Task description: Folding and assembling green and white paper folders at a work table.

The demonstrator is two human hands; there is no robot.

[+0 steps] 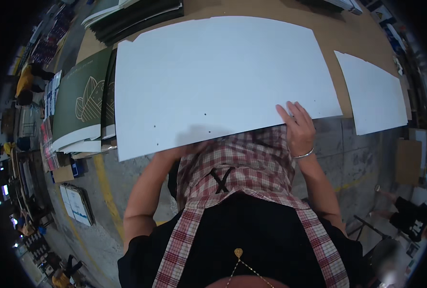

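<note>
A large white sheet of board (223,72) lies in front of me, its near edge reaching over my apron. Several small dark holes or dots show near that edge. My right hand (299,127) rests on the board's near right part, fingers stretched out and apart on its surface. My left hand (175,152) is at the near edge on the left, mostly beneath the board, so its fingers are hidden. Left of the board lie dark green printed sheets (81,96) with a gold line drawing and a white lower band.
On the brown table (326,43), a stack of dark sheets (136,21) stands at the far left. A smaller white board (374,93) lies on the right, overhanging the edge. A bundle of flat sheets (76,204) sits on the floor at left. Other people are farther off on both sides.
</note>
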